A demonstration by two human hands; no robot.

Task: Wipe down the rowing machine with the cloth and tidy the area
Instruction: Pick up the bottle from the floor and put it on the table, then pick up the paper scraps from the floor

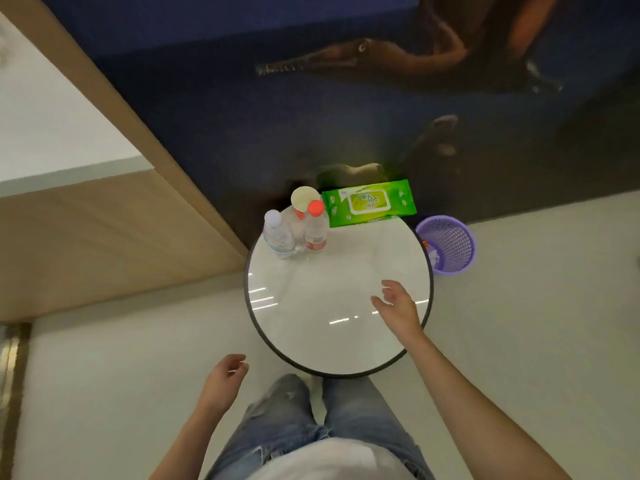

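Head view: green wipes pack (pixel 369 202), long axis across frame, lies up-frame of the empty, loosely spread right hand (pixel 398 306); left hand (pixel 225 375), slack-curled and empty, farther.

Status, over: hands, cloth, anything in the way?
Left hand loose by the leg, right hand open over round table, both empty. No cloth or rowing machine in view. Green wipes pack at far edge, reach unobstructed.

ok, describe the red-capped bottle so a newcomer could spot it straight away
Find the round white table with the dark rim. At its far edge, just left of a green wipes pack, stands the red-capped bottle. Its red cap and red label set it apart from the other bottle further left, which has a pale cap.
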